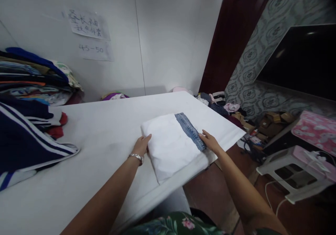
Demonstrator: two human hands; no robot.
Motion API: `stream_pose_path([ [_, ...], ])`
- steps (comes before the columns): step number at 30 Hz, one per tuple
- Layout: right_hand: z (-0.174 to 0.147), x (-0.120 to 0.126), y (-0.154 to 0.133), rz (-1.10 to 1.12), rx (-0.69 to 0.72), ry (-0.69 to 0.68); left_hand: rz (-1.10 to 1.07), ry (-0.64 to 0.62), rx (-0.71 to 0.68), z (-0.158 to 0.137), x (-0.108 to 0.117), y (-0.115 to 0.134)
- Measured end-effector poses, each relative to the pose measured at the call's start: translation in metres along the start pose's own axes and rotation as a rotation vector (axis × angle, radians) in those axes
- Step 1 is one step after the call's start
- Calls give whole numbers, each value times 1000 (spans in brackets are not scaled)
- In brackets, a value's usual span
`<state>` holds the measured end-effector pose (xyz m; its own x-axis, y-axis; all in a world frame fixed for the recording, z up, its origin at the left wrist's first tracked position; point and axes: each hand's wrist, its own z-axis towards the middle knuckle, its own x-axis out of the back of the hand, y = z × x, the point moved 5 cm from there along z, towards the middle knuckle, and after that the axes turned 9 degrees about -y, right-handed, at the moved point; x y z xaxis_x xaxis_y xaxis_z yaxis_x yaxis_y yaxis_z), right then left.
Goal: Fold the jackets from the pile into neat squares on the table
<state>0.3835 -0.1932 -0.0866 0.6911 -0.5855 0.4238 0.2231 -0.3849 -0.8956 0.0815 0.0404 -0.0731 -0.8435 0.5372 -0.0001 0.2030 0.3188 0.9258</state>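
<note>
Folded garment (169, 147), white with a strip of blue denim (190, 130) along its right side, lies flat on the white table (105, 123), just beside the near edge. Its underside and inner layers are hidden, so I cannot tell what kind of garment it is or whether the strip is sewn on or a separate piece.

Striped navy clothing (28, 137) lies at the left of the table, cut off by the edge of view. Behind it rises a clothes pile (34, 70), also cut off; individual items are hard to separate. Two paper notes (88, 25) are fixed to the wall, the lower reading "45-50". Beyond the right end of the table are a heap of clothes (220, 105), cardboard boxes (273, 123) and a stool (294, 168).

Both forearms reach forward from the near side, one to each side of the garment. Left hand (141, 146): thumb against the left edge, remaining fingers mostly concealed; grip cannot be confirmed. Right hand (210, 142): fingers loosely extended and slightly spread, fingertips at the strip; the underside is hidden, and I cannot tell whether it grips the cloth.
</note>
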Motion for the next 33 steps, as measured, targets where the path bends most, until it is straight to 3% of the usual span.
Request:
stream_pose_path([
  [4,-5,-4,-4,-14,-44,47,-120,-109,87,3,-12,6],
  [9,-6,-17,-17,241,-35,34,-209,-104,113,13,-20,16],
  [14,-19,-41,-21,348,6,-37,-231,-47,55,26,7,35],
  [17,-28,-55,-19,309,0,-100,-207,4,112,29,32,31],
  [20,-37,-59,-16,297,-14,-53,-202,19,174,23,45,20],
  [27,-65,-65,-14,581,-75,-47,-321,-307,159,-6,36,11],
  [30,-67,-71,-18,678,-109,-105,-276,-330,136,-12,34,7],
  [33,-61,-74,-25,814,-108,-127,-287,-263,115,-12,32,4],
])
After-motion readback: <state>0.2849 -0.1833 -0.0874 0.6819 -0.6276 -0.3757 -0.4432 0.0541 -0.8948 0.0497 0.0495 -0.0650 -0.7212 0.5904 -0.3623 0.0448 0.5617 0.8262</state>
